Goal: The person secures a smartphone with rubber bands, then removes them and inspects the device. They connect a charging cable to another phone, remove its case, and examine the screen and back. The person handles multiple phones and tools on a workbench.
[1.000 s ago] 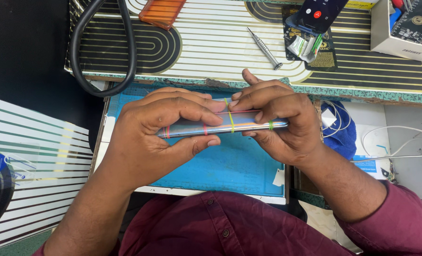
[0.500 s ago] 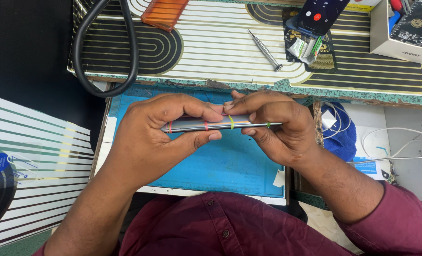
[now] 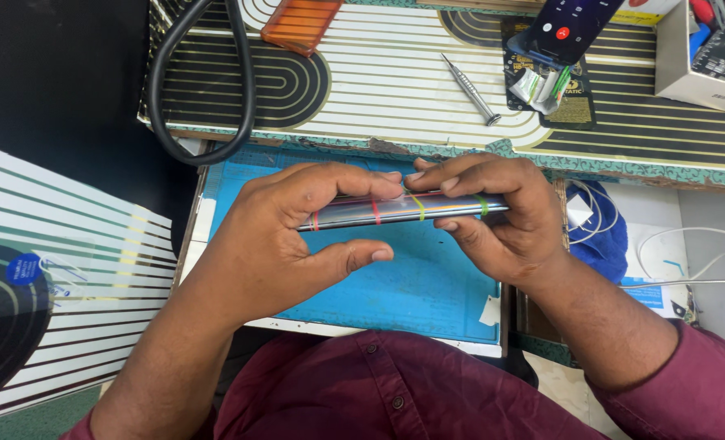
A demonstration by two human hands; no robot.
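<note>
I saw a glossy, mirror-smooth phone (image 3: 403,209) bound with rubber bands (image 3: 374,211), over a matt blue silicone mat (image 3: 427,285); the screwdriver (image 3: 470,88) looked metal.

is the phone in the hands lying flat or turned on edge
On edge: the phone shows only its thin side, banded by coloured rubber bands, pinched between left hand and right hand above the blue mat.

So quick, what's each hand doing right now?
Left hand: closed on the banded phone.
Right hand: closed on the same phone's other end.

Far right bench corner: white box (image 3: 695,61), open. Beside it, dark phone screen (image 3: 566,28), red dot. Left edge: round blue label (image 3: 22,268).
</note>
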